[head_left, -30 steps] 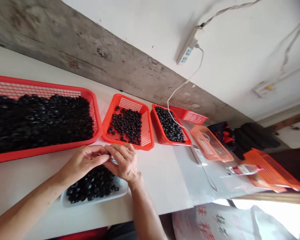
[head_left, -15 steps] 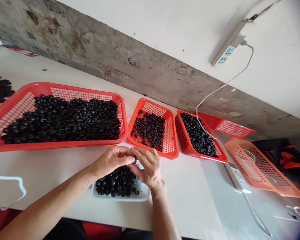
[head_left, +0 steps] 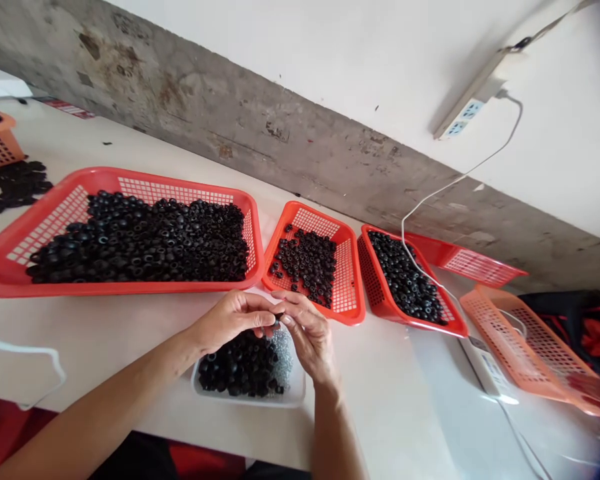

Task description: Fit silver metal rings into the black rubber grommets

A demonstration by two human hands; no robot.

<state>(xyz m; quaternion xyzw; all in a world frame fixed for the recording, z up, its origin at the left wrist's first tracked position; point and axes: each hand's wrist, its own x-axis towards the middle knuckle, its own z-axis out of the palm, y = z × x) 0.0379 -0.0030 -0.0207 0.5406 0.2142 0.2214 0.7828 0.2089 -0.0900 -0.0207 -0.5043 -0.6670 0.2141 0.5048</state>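
My left hand and my right hand meet above a white tray. A small dark piece shows between their fingertips, and the fingers of both hands are pinched on it. Fingers partly cover the piece, so its shape is unclear. Below them, the tray holds black round parts on its left and small clear or silvery bits on its right.
A large red basket of black parts is at left. Two smaller red baskets stand right of it. Farther right are an orange basket, a white power strip and a cable. Dark pieces lie far left.
The view has shifted slightly, so the baskets sit farther right. My right fingers have straightened and moved a little, and the dark piece between the hands shows more clearly.
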